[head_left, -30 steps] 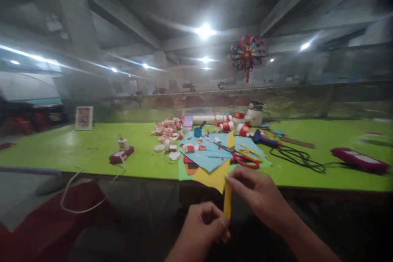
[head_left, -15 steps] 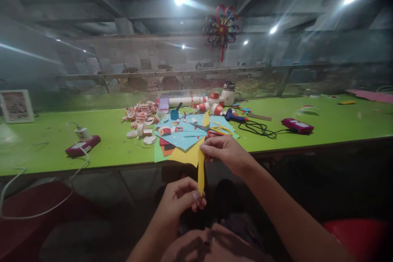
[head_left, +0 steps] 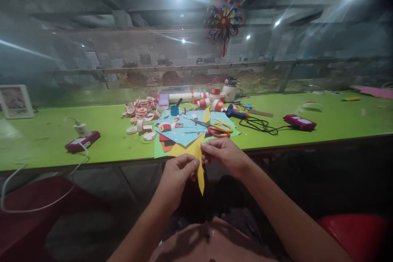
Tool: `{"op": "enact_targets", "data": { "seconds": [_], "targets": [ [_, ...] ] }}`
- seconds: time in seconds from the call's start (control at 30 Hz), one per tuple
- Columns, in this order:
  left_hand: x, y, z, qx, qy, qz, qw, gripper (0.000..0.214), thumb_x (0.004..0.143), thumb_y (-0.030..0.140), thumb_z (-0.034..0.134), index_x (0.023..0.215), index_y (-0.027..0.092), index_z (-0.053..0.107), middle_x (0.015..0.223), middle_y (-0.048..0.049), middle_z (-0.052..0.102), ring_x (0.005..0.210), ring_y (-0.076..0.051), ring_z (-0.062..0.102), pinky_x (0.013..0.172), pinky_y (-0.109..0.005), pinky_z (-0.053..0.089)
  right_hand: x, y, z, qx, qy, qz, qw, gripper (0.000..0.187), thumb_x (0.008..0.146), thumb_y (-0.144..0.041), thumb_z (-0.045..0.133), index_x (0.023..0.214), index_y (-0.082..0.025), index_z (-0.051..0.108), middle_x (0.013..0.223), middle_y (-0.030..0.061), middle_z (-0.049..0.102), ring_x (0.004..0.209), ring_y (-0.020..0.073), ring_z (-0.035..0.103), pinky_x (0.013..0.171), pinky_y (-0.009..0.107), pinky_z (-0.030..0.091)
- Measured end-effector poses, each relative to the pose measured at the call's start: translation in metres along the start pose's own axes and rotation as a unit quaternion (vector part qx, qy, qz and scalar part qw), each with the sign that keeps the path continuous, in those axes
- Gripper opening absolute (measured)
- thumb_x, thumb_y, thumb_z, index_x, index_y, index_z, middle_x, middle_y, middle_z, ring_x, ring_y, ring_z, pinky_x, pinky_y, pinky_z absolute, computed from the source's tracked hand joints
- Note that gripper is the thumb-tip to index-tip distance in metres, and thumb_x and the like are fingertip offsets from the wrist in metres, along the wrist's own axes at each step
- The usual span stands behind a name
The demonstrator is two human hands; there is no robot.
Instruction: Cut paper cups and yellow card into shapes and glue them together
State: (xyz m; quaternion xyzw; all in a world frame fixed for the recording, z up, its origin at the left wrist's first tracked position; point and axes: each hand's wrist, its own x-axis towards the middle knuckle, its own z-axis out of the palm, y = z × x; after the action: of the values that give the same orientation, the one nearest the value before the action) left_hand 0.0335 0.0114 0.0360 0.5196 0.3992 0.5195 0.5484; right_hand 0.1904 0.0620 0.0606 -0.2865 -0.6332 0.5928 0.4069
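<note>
A narrow yellow paper strip with a pointed lower end hangs between my hands, just off the table's front edge. My left hand pinches it at mid-length from the left. Near its upper end, my right hand grips it between thumb and fingers. Beyond them lie a yellow sheet and a light blue sheet on the table. Scissors with red and yellow handles rest on the blue sheet, beside a small upright yellow paper piece.
A blue glue gun with a black cord lies right of the sheets, near a purple power box. Paper cups and a pile of round red-and-white pieces stand behind. Another purple power box sits at left.
My left hand has moved up along the yellow strip, from its lower tip to its middle. The right hand still holds near the top. The view has shifted slightly.
</note>
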Motion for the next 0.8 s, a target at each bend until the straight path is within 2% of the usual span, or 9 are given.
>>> {"op": "enact_targets", "data": {
  "seconds": [0.2,0.4,0.53,0.8],
  "targets": [
    [0.003,0.001,-0.002,-0.014,0.029,-0.001,0.999,0.02,0.076,0.028,0.063,0.065,0.013,0.06,0.056,0.0023,0.048,0.053,-0.007,0.041,0.052,-0.019,0.033,-0.016,0.023,0.006,0.035,0.029,0.032,0.998,0.038,0.083,-0.048,0.056,0.072,-0.013,0.063,0.062,0.0001,0.06,0.054,0.009,0.052,0.054,0.022,0.04],
    [0.007,-0.002,-0.001,-0.025,0.047,-0.003,0.999,0.018,0.075,0.028,0.063,0.066,0.012,0.062,0.055,0.0033,0.048,0.051,-0.006,0.038,0.05,-0.018,0.031,-0.031,0.028,0.02,0.0,0.016,0.049,0.999,0.032,0.074,-0.042,0.069,0.066,-0.011,0.063,0.056,-0.0008,0.058,0.052,0.0083,0.049,0.053,0.021,0.037],
    [0.009,-0.006,-0.004,-0.023,0.045,-0.005,0.999,0.019,0.076,0.029,0.062,0.065,0.013,0.062,0.054,0.0038,0.046,0.051,-0.006,0.038,0.05,-0.018,0.031,-0.032,0.032,0.026,-0.01,0.023,0.053,0.998,0.029,0.076,-0.039,0.067,0.067,-0.011,0.062,0.054,-0.0024,0.056,0.05,0.0084,0.047,0.053,0.022,0.037],
    [0.018,-0.035,-0.023,-0.07,0.046,-0.048,0.995,0.018,0.076,0.032,0.065,0.081,0.015,0.069,0.059,0.0024,0.049,0.057,-0.008,0.045,0.056,-0.02,0.037,-0.018,0.048,0.026,-0.016,0.014,0.08,0.997,0.028,0.079,-0.037,0.064,0.07,-0.011,0.063,0.057,-0.0023,0.054,0.053,0.0086,0.046,0.054,0.023,0.037]
  ]
}}
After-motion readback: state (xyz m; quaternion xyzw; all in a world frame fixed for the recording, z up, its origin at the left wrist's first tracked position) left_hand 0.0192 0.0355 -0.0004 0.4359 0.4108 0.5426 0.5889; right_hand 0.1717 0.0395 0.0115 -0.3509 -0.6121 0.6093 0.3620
